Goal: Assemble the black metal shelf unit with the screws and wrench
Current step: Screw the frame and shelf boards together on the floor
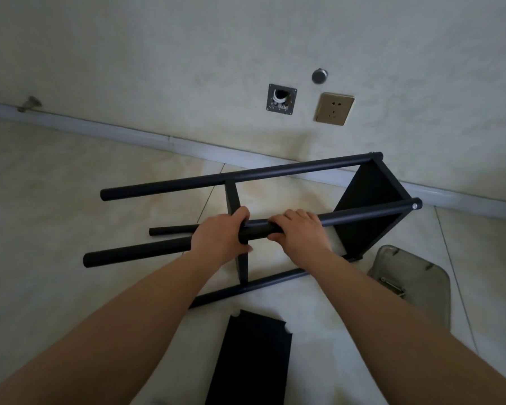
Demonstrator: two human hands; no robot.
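Black metal shelf unit [371, 206] lies on its side on the tiled floor [56, 185]. Left hand [219, 233] and right hand [300, 230] both grip its upper pole [368, 213]; a loose shelf panel [254, 358] lies just below them.

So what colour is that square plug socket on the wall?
The square wall socket is a brassy gold colour, seen best in the head view.

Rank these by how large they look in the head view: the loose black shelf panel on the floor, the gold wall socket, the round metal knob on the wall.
1. Loose black shelf panel, clearly largest, though nearest the camera.
2. Gold wall socket.
3. Round metal knob, smallest.
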